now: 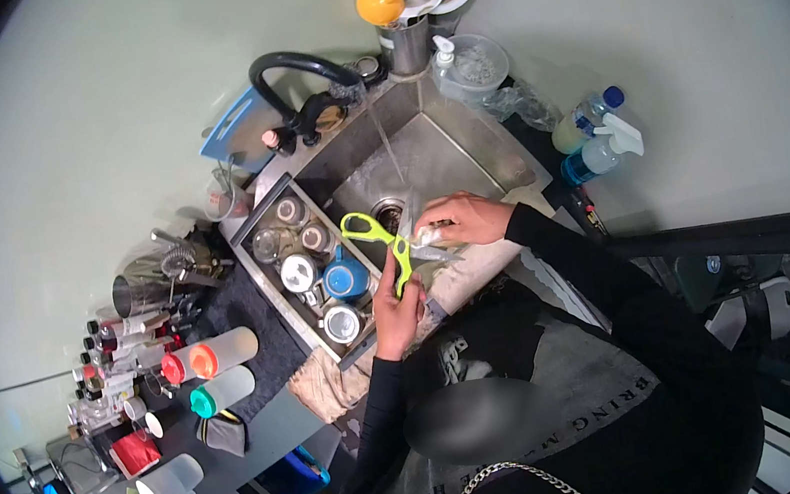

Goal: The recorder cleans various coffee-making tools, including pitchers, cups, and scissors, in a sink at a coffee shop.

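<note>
My left hand (pixel 397 315) grips one yellow-green handle of a pair of kitchen scissors (pixel 400 246), whose blades stand apart. My right hand (pixel 465 218) is closed on a whitish cloth or sponge beside the upper blade; its exact kind cannot be told. Both hands are over the near edge of the stainless steel sink (pixel 426 144). Behind them a thin stream of water falls from the black faucet (pixel 300 59) towards the drain (pixel 389 214). A framed tray (pixel 273 294) left of the scissors holds a blue cup (pixel 346 278), glass jars and metal pitchers.
Squeeze bottles (pixel 224 350) lie on the left counter near small bottles. A blue cutting board (pixel 235 129) leans by the faucet. A metal canister (pixel 406 48) with strainers stands behind the sink, a spray bottle (pixel 595 158) to its right. A beige cloth (pixel 478 269) covers the near sink edge.
</note>
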Available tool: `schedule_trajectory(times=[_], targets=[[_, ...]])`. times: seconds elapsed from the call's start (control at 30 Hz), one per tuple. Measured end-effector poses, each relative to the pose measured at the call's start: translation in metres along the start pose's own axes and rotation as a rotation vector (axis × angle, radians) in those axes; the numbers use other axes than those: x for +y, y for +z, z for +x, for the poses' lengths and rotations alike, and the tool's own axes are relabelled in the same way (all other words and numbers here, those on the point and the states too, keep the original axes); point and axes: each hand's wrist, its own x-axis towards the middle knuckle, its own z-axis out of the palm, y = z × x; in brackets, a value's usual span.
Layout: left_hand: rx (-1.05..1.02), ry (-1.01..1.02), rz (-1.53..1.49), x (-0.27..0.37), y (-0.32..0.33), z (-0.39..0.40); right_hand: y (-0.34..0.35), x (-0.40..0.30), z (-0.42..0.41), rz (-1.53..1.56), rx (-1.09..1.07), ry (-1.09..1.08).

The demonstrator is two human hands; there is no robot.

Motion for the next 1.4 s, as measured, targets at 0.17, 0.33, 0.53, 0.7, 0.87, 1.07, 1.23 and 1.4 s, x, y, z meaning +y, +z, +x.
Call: schedule_trajectory(times=[0.17, 0.33, 0.53, 0.7, 0.87, 1.07, 1.23, 1.4], targets=[[0.055, 0.082, 0.049, -0.005, -0.003, 0.014, -0.054, 0.045, -0.017, -0.167, 0.469, -0.018], [0.102, 0.097, 0.125, 0.004, 0.002, 0.039, -0.142, 0.094, 0.019, -0.656, 1.0, 0.136], [0.1, 0.151, 0.22, 0.01, 0.014, 0.092, -0.169, 0.162, 0.055, -0.777, 0.86, 0.131], [0.245, 0.137, 0.363, 0.013, 0.018, 0.112, -0.082, 0.101, 0.054, -0.247, 0.86, 0.031], [0.239, 0.122, 0.333, 0.027, 0.031, 0.128, -0.04, 0.121, 0.073, 0.868, 0.399, 0.449], [0.254, 0.11, 0.364, 0.033, 0.042, 0.131, -0.052, 0.12, 0.095, 1.104, -0.072, 0.511], [0.282, 0.123, 0.443, 0.031, 0.044, 0.129, -0.042, 0.132, 0.107, 1.218, -0.03, 0.521], [0.327, 0.22, 0.475, 0.03, 0.042, 0.125, -0.044, 0.141, 0.116, 1.398, 0.045, 0.578]])
